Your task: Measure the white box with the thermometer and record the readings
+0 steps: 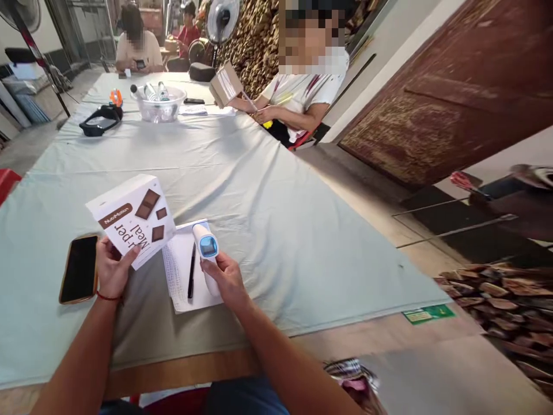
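My left hand (113,266) grips the lower corner of a white meal box (137,219) printed with brown chocolate squares, which is tilted above the table. In my right hand (228,279) is a white infrared thermometer (205,245), held by its handle, its blue-rimmed screen facing me. Beneath the thermometer lies an open notebook (179,288) with handwriting on its left side. A black pen (191,271) rests on the notebook. Left of my left hand, a smartphone (79,270) with a dark screen lies on the cloth.
A pale cloth covers the long table (259,196). Farther back stand a clear plastic bowl (159,109) of bottles and a black headband-like object (100,120). A person (302,95) sits at the right side holding a cardboard box (226,85). Firewood (501,300) is stacked at right.
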A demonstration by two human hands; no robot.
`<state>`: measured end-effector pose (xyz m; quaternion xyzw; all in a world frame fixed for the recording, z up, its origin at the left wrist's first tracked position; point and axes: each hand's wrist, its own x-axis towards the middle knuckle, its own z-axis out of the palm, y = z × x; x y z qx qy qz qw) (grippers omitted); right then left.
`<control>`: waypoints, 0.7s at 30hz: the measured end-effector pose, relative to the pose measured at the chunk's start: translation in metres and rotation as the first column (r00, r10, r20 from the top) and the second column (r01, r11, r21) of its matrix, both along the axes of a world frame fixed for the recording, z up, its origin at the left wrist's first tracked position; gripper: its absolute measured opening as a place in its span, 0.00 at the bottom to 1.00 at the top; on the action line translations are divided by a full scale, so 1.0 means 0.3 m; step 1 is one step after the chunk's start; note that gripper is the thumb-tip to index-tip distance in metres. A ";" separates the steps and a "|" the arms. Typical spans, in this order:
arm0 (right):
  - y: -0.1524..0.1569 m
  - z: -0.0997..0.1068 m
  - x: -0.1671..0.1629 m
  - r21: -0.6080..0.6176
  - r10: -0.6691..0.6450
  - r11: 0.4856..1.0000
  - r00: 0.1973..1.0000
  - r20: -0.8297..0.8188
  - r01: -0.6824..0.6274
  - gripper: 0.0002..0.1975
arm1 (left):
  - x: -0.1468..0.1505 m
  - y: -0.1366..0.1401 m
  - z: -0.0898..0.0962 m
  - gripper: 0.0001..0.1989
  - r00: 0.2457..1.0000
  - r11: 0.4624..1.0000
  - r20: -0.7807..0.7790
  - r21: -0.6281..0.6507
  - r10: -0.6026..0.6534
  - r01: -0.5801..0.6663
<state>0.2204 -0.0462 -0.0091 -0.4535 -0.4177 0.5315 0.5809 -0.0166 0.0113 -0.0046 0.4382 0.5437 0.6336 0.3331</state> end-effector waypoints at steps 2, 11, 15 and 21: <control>0.008 0.000 0.009 0.006 -0.090 0.996 0.996 0.002 0.090 0.17 | -0.017 0.013 -0.002 0.32 0.994 0.992 -0.049 0.081 0.101 -0.097; 0.017 0.013 0.040 0.034 -0.207 0.978 0.978 0.032 0.206 0.16 | -0.094 0.056 -0.032 0.37 0.951 0.957 -0.158 0.166 0.265 -0.239; 0.016 0.008 0.042 0.021 -0.223 0.975 0.974 0.038 0.222 0.16 | -0.097 0.071 -0.072 0.43 0.942 0.979 -0.282 0.143 0.182 -0.147; 0.034 -0.028 0.093 0.008 -0.252 0.963 0.894 0.370 0.268 0.22 | -0.098 0.069 -0.105 0.44 0.913 0.992 -0.405 0.126 0.049 0.003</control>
